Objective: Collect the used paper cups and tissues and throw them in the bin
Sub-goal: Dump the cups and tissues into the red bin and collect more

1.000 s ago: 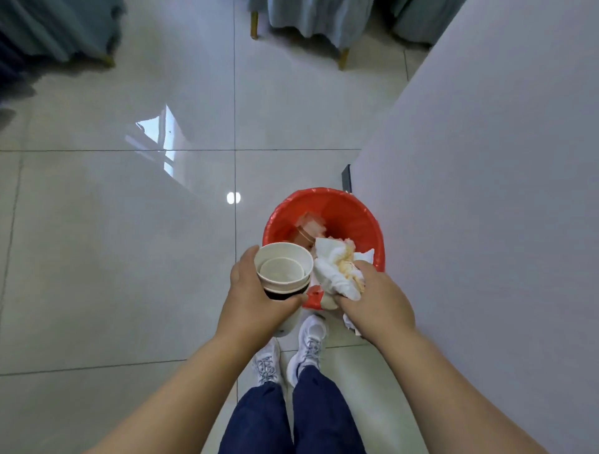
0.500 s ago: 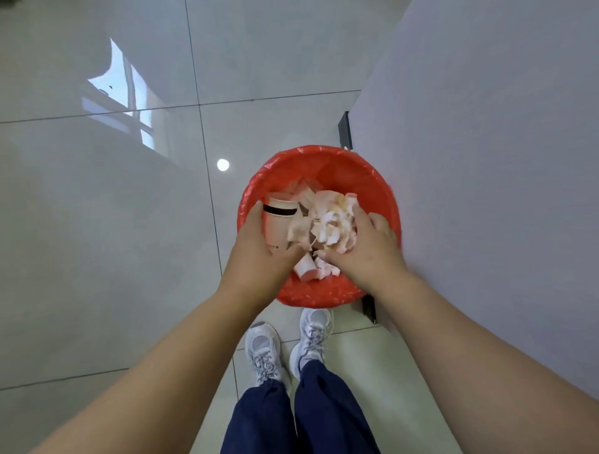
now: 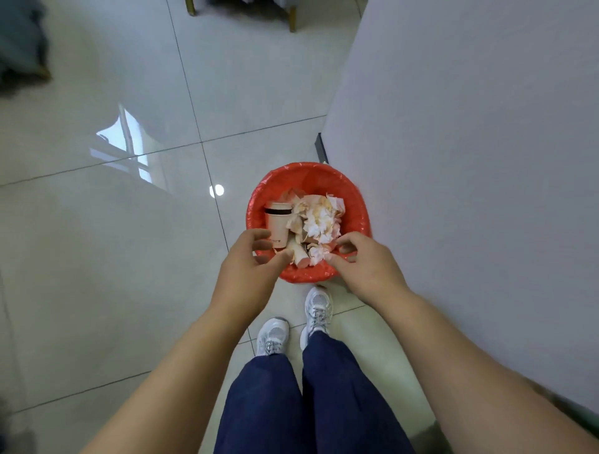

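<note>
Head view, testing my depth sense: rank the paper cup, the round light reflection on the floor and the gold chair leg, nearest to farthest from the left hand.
1. paper cup, in the red bin just ahead of the left hand.
2. round light reflection, on the floor left of the bin.
3. chair leg, far at the top.

Glossy pale floor tiles [image 3: 97, 259] with thin grey joints carry a window reflection [image 3: 129, 152] and a round light spot [image 3: 216, 190]. A plain white wall [image 3: 470, 162] stands on the right. Along the top edge are wooden furniture legs [image 3: 292, 22] under grey-blue fabric [image 3: 246, 3].
</note>
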### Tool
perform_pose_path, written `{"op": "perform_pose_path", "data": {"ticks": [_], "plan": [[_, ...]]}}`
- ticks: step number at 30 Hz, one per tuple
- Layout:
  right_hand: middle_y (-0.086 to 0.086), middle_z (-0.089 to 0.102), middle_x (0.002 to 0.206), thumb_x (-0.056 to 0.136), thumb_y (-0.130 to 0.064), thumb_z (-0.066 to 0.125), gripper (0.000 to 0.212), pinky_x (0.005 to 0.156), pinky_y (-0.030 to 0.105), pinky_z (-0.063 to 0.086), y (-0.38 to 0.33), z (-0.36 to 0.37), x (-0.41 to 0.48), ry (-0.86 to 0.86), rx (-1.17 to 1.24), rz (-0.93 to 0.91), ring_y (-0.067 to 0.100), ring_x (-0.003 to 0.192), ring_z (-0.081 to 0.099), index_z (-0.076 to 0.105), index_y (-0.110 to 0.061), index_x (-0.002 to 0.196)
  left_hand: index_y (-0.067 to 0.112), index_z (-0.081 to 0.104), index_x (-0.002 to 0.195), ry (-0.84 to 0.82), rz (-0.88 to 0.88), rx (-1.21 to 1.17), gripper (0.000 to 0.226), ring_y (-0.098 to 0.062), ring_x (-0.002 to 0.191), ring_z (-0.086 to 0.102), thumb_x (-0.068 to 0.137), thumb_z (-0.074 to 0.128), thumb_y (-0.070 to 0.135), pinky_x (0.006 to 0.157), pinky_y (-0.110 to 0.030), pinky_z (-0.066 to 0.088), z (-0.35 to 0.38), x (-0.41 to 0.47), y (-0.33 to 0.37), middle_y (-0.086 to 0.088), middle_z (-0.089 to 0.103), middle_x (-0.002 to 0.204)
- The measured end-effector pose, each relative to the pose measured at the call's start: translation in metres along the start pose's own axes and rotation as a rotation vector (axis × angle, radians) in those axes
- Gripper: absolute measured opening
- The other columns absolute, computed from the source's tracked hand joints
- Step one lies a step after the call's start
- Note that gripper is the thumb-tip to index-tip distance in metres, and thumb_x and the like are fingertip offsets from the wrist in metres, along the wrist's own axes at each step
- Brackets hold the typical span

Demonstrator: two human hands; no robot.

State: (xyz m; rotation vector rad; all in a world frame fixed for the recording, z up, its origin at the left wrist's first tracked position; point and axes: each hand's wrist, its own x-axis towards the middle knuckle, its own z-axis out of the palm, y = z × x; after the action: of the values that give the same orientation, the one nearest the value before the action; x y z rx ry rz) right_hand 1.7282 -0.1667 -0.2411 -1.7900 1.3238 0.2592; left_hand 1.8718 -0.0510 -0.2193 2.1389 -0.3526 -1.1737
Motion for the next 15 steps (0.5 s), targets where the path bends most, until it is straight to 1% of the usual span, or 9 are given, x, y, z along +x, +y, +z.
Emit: {"op": "perform_pose_path", "data": {"ticks": [2, 5, 9, 12, 15], "plan": [[-0.008, 0.061, 0.105, 0.085, -0.034, 0.067, 0.032, 0.087, 0.032, 0.051, -0.009, -0.009, -0.031, 0.052, 0.062, -0.017, 0.011, 0.094, 0.059, 0.062, -0.023, 0.115, 0.027, 0.049, 0.125, -0.03, 0.045, 0.02, 0.044, 0.0, 0.088, 0.056, 0.086, 0.067, 0.036, 0.064, -0.015, 0.042, -0.005, -0.026, 0.012, 0.012, 0.056, 0.109], [-0.013, 0.059, 0.099, 0.086, -0.033, 0.067, 0.027, 0.083, 0.028, 0.051, -0.016, -0.021, -0.082, 0.141, 0.142, -0.027, 0.007, 0.091, 0.059, 0.061, -0.025, 0.112, 0.03, 0.05, 0.121, -0.085, 0.106, 0.042, 0.04, 0.002, 0.087, 0.055, 0.086, 0.067, 0.036, 0.063, -0.014, 0.041, -0.01, -0.067, 0.023, 0.017, 0.056, 0.103], [-0.011, 0.061, 0.101, 0.087, -0.034, 0.066, 0.024, 0.08, 0.023, 0.05, -0.015, -0.035, -0.15, 0.24, 0.245, -0.006, 0.005, 0.089, 0.059, 0.062, -0.026, 0.109, 0.034, 0.049, 0.115, -0.19, 0.192, 0.119, 0.034, 0.0, 0.086, 0.057, 0.086, 0.067, 0.037, 0.064, -0.015, 0.043, -0.015, -0.121, 0.031, 0.02, 0.056, 0.099], [-0.012, 0.062, 0.099, 0.086, -0.035, 0.066, 0.02, 0.077, 0.019, 0.047, -0.002, -0.045, -0.198, 0.305, 0.288, 0.009, 0.003, 0.089, 0.06, 0.062, -0.027, 0.104, 0.035, 0.051, 0.113, -0.287, 0.256, 0.186, 0.033, 0.0, 0.088, 0.058, 0.085, 0.067, 0.038, 0.067, -0.017, 0.045, -0.011, -0.155, 0.035, 0.019, 0.058, 0.102], [-0.013, 0.063, 0.099, 0.086, -0.034, 0.067, 0.022, 0.079, 0.019, 0.047, 0.021, -0.055, -0.24, 0.373, 0.322, 0.065, 0.004, 0.091, 0.06, 0.063, -0.027, 0.107, 0.034, 0.051, 0.113, -0.397, 0.334, 0.283, 0.032, 0.002, 0.089, 0.056, 0.085, 0.067, 0.038, 0.066, -0.013, 0.041, 0.005, -0.184, 0.044, 0.019, 0.058, 0.101]]}}
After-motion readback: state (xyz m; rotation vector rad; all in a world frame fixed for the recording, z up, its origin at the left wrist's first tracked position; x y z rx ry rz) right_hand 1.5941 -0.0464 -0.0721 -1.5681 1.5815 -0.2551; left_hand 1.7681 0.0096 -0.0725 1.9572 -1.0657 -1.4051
